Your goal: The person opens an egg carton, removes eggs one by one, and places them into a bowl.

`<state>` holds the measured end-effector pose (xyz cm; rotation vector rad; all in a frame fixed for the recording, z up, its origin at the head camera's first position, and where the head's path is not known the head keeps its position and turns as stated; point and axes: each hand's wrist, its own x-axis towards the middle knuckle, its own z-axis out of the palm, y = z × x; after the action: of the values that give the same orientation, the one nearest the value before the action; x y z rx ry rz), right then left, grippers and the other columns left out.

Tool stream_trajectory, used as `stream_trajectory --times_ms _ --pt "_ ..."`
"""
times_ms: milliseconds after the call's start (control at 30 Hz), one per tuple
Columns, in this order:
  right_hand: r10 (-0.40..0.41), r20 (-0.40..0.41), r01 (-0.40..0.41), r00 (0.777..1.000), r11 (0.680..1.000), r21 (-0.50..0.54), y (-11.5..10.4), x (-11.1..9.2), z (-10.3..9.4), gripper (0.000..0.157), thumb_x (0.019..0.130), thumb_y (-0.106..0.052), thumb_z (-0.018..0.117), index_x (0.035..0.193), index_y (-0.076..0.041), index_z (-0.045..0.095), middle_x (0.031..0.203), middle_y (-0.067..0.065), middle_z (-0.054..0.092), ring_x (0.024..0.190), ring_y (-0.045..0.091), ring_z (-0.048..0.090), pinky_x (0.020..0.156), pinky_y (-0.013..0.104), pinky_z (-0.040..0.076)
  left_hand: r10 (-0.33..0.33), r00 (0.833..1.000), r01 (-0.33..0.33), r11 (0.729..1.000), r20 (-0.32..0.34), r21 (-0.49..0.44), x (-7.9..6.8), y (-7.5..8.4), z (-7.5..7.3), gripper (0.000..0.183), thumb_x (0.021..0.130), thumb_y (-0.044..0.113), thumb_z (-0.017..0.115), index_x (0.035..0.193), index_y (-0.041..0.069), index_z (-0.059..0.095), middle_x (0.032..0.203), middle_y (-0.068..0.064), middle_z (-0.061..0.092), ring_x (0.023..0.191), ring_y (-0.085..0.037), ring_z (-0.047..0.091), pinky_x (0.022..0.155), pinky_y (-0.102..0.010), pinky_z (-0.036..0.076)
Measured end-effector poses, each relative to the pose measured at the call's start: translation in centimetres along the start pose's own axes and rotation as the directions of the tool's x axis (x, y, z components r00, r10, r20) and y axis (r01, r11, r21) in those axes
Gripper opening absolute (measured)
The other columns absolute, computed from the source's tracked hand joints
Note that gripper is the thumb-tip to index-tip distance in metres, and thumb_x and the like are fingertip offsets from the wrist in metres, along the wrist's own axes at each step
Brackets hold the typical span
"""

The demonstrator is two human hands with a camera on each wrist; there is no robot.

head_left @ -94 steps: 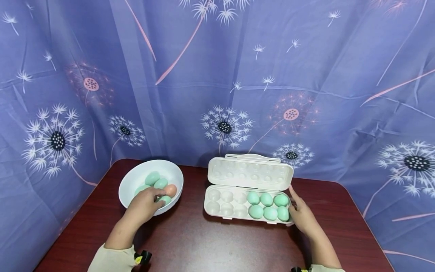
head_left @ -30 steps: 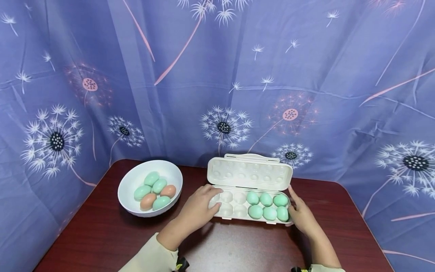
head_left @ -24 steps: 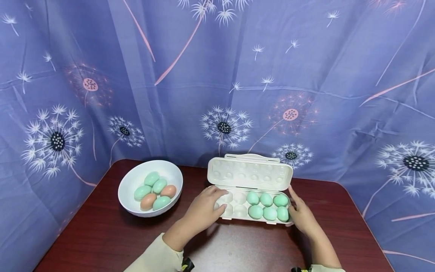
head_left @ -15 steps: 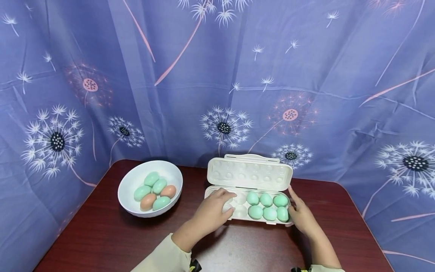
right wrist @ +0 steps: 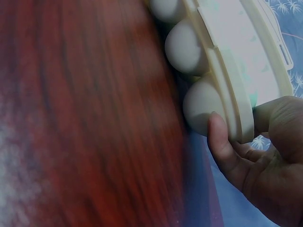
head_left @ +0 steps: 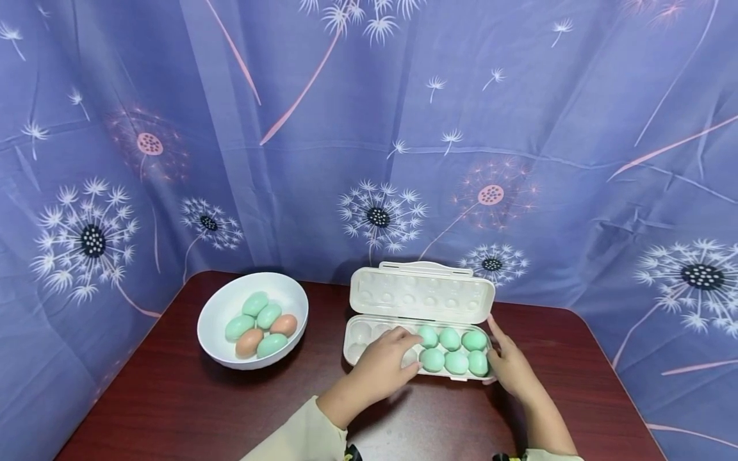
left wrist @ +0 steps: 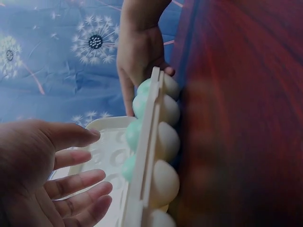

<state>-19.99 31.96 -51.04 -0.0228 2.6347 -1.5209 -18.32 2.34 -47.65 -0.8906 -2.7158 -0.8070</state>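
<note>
A cream egg carton (head_left: 421, 294) lies on the table with its lid raised toward the curtain. Several pale green eggs (head_left: 450, 339) fill the pockets at its right side, while the leftmost pockets (head_left: 360, 331) hold none. My left hand (head_left: 380, 366) is over the middle of the carton, fingertips right beside the nearest green eggs. In the left wrist view its fingers (left wrist: 78, 182) are spread and relaxed with nothing between them. At the carton's right end my right hand (head_left: 512, 368) grips the tray. The right wrist view shows that thumb (right wrist: 218, 135) against the outside of an end pocket.
On the left of the dark red wooden table (head_left: 190, 410) stands a white bowl (head_left: 214, 326). Inside lie several green eggs (head_left: 271, 346) and two brown eggs (head_left: 249, 342). A blue dandelion-print curtain (head_left: 300, 211) hangs behind the table.
My left hand has left the bowl and moved rightward along the carton from its left end to the green eggs. The right hand keeps its place on the carton's end.
</note>
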Motion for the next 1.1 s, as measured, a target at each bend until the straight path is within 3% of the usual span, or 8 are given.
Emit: stream_trajectory --times_ms 267,400,833,1100 --pt "0.001 -0.010 -0.001 1.000 1.000 -0.016 -0.1 0.1 0.0 0.075 0.099 0.005 0.037 0.164 -0.021 0.008 0.140 0.034 0.041 0.088 0.026 0.065 0.053 0.039 0.060 -0.013 1.000 0.013 1.000 0.010 0.016 0.6 0.8 2.0 0.043 0.089 0.029 0.074 0.130 0.018 0.067 0.118 0.002 0.066 0.105 -0.014 0.063 0.078 -0.024 0.053" --pt "0.004 -0.006 -0.004 1.000 1.000 -0.015 -0.1 0.2 0.0 0.076 0.099 0.004 0.037 0.164 -0.022 0.008 0.141 0.034 0.040 0.088 0.027 0.065 0.054 0.039 0.060 0.002 1.000 -0.002 1.000 0.005 0.024 0.8 1.1 2.8 0.042 0.089 0.028 0.075 0.129 0.017 0.068 0.117 0.001 0.066 0.102 -0.013 0.062 0.080 -0.022 0.053" --pt "0.005 -0.001 -0.005 1.000 1.000 -0.019 0.2 0.3 -0.1 0.075 0.099 0.003 0.036 0.164 -0.022 0.007 0.143 0.035 0.039 0.087 0.027 0.066 0.054 0.039 0.061 -0.031 0.998 0.026 0.996 0.061 0.087 1.6 1.4 4.3 0.043 0.093 0.036 0.071 0.132 0.019 0.066 0.125 0.002 0.063 0.106 -0.013 0.061 0.084 -0.021 0.052" --pt "0.000 0.003 0.000 1.000 1.000 -0.009 0.0 0.1 -0.1 0.075 0.100 0.005 0.037 0.164 -0.021 0.007 0.143 0.036 0.040 0.086 0.026 0.066 0.053 0.039 0.060 -0.067 0.994 0.059 0.994 0.084 0.095 2.4 1.7 4.8 0.041 0.093 0.036 0.070 0.132 0.022 0.066 0.120 0.004 0.063 0.102 -0.012 0.058 0.079 -0.020 0.050"
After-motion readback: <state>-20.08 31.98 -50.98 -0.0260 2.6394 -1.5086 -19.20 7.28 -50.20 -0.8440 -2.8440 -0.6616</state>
